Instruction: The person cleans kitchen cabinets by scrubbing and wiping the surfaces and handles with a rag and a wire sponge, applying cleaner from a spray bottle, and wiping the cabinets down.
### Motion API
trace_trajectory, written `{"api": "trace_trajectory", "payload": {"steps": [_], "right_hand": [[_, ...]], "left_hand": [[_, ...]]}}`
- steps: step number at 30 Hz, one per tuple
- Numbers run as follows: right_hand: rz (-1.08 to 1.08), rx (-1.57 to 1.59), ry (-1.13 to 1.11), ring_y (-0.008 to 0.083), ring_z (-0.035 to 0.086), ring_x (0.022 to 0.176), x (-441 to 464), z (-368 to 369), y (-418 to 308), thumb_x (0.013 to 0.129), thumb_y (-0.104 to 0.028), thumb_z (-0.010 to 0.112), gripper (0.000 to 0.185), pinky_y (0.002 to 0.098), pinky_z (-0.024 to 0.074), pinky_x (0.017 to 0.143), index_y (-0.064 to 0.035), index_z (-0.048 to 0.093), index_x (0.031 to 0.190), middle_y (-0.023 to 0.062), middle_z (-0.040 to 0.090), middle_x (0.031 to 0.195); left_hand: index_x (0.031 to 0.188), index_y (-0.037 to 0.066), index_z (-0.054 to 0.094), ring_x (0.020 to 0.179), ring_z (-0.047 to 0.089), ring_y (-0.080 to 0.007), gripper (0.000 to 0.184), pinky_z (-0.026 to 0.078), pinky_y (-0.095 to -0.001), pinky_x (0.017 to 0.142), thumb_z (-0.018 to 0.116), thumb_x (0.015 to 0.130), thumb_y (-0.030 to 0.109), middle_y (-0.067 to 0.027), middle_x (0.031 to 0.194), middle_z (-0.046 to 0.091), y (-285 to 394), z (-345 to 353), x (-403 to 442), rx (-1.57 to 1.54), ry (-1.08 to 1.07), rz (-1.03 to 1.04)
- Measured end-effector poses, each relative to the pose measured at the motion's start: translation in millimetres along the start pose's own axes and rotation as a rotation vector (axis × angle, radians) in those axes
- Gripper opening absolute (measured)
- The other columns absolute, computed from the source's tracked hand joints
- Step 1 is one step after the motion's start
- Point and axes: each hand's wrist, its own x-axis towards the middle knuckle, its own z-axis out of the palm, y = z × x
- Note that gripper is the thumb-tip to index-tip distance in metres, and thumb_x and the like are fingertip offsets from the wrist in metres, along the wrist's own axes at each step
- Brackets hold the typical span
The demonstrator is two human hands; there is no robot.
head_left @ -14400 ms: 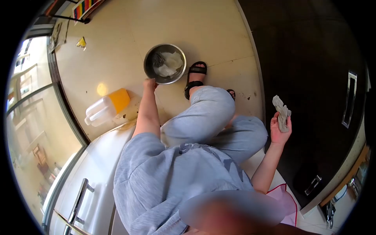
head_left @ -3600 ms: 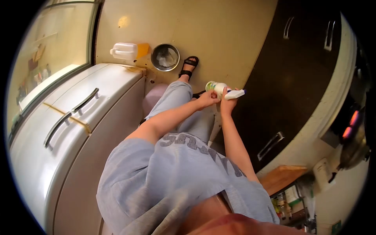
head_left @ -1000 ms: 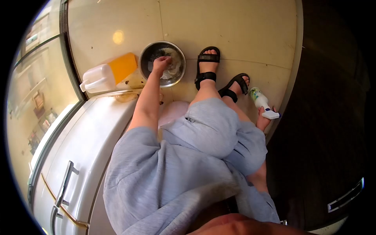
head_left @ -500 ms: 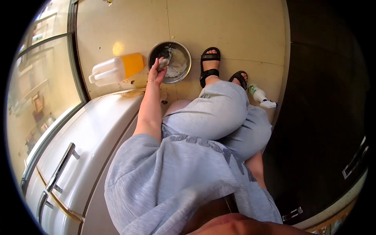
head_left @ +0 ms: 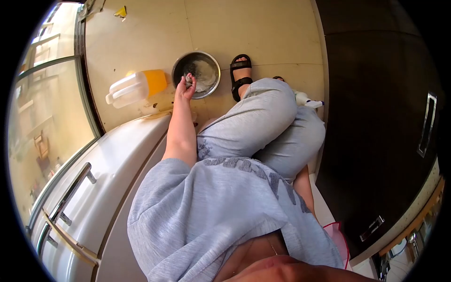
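Over the left side of a metal basin on the floor, my left hand has its fingers curled in. A small whitish-grey clump shows at the fingertips; its kind cannot be made out. In the basin lies whitish, wet-looking content, perhaps sudsy water. Left of the basin a clear plastic jug with an orange part lies on its side. Of my right arm only the forearm shows, beside my bent leg; the right hand is hidden.
White drawers with chrome handles run along my left, below a glass window. Dark cabinet doors stand on my right. A white spray bottle is near my knee. A yellow scrap lies far off on the tiles.
The view has shifted and turned slightly. My left hand stays at the basin, its fingers now more upright and the clump less visible. The right foot is more covered by my leg.
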Motion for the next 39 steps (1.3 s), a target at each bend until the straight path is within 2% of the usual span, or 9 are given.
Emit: {"api": "trace_trajectory", "payload": {"steps": [2,3,10,16,20,24,27,31,39], "right_hand": [[-0.016,0.013,-0.011,0.0227,0.046,0.107,1.6,2.8,-4.7,0.078,-0.012,0.061,0.07,0.033,0.0409,0.087,-0.0087,0.018,0.134,0.0174,0.042,0.12],[-0.023,0.02,-0.017,0.0227,0.046,0.107,2.8,4.4,-6.6,0.078,-0.012,0.061,0.07,0.033,0.0408,0.087,-0.009,0.018,0.134,0.0174,0.041,0.12],[-0.097,0.099,-0.071,0.0228,0.044,0.109,23.3,25.2,-36.6,0.079,-0.014,0.06,0.07,0.033,0.0401,0.088,-0.0106,0.017,0.135,0.0176,0.039,0.123],[-0.202,0.286,-0.148,0.0228,0.043,0.111,65.4,52.9,-81.6,0.08,-0.015,0.059,0.07,0.033,0.0395,0.089,-0.0119,0.017,0.136,0.0178,0.038,0.126],[-0.259,0.513,-0.229,0.0229,0.042,0.112,102.7,65.0,-110.6,0.08,-0.017,0.058,0.07,0.0329,0.039,0.089,-0.0129,0.017,0.136,0.018,0.036,0.127],[-0.333,0.701,-0.277,0.0229,0.041,0.114,143.4,76.4,-116.0,0.08,-0.018,0.058,0.07,0.0329,0.0386,0.09,-0.0138,0.016,0.137,0.0181,0.035,0.129],[-0.195,0.54,-0.099,0.024,0.037,0.118,97.7,75.1,-182.4,0.079,-0.017,0.059,0.072,0.034,0.035,0.094,-0.013,0.016,0.137,0.0185,0.03,0.133],[-0.437,0.094,0.201,0.025,0.035,0.119,135.8,88.2,-158.0,0.069,-0.037,0.07,0.091,0.0343,0.0303,0.098,-0.0076,0.017,0.136,0.0145,0.031,0.132],[-0.671,0.302,0.342,0.0299,0.041,0.115,128.9,116.3,-217.2,0.055,-0.02,0.08,0.097,0.0351,0.0349,0.094,-0.0036,0.023,0.132,0.0162,0.04,0.126]], "left_hand": [[0.086,0.006,0.051,0.063,0.047,-0.013,0.034,0.041,-0.0206,0.051,0.046,0.087,0.04,-0.0033,0.067,0.046,7.9,-11.4,11.3,0.007,-0.164,-0.107],[0.072,0.01,0.043,0.049,0.031,-0.0079,0.041,0.023,-0.0188,0.038,0.047,0.082,0.049,0.0012,0.056,0.031,-1.5,11.2,0.8,0.056,0.034,0.015],[0.059,0.015,0.034,0.037,0.023,-0.0092,0.048,0.015,-0.0208,0.034,0.03,0.089,0.052,0.0022,0.049,0.027,-7.6,44.4,-22.6,0.258,0.108,0.126],[0.064,0.015,0.038,0.044,0.036,-0.0133,0.033,0.026,-0.0258,0.04,0.037,0.086,0.039,-0.0002,0.053,0.039,10.4,38.2,-23.4,0.507,0.062,0.182],[0.09,0.01,0.044,0.065,0.05,-0.0193,0.024,0.037,-0.0294,0.053,0.045,0.086,0.034,-0.0096,0.081,0.055,-7.6,72.6,-59.9,0.533,0.135,0.061],[0.083,0.012,0.042,0.05,0.039,-0.012,0.017,0.028,-0.0224,0.044,0.038,0.091,0.026,-0.0008,0.067,0.044,37.5,11.3,8.7,0.548,0.1,0.095],[0.079,0.014,0.039,0.045,0.029,-0.0102,0.016,0.023,-0.0223,0.039,0.036,0.091,0.022,0.0018,0.061,0.034,33.4,11.3,-0.3,0.538,0.215,0.186],[0.074,0.016,0.034,0.042,0.023,-0.0095,0.016,0.02,-0.0223,0.035,0.032,0.09,0.018,0.003,0.058,0.03,21.8,26.6,-11.3,0.606,0.365,0.274],[0.072,0.015,0.039,0.044,0.032,-0.0114,0.027,0.025,-0.0225,0.04,0.034,0.091,0.034,0.0031,0.057,0.037,27.5,41.5,-3.9,0.672,0.307,0.239]]}}
